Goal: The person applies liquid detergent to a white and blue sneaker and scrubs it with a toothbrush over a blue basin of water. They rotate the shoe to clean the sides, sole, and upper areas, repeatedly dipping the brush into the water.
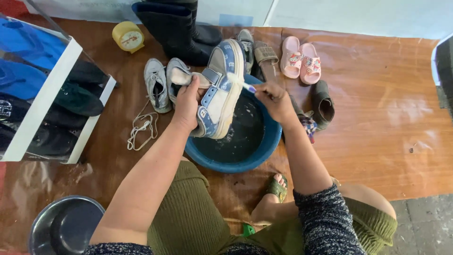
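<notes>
A shoe rack point(45, 94) with dark shoes stands far left, a steel bowl point(63, 226) below it. Loose white laces point(141, 130) lie beside grey sneakers point(157, 85). The left hand point(188, 101) grips a blue-and-white sneaker point(222, 89) over a round blue basin point(236, 141) of dark water; the right hand point(273, 99) pinches a toothbrush point(239, 82) against it. Pink slippers point(300, 59) lie right.

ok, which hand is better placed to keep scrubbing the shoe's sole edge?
Right. The right hand holds the brush with bristles at the sneaker sole; the left hand grips the sneaker over the blue basin.
</notes>
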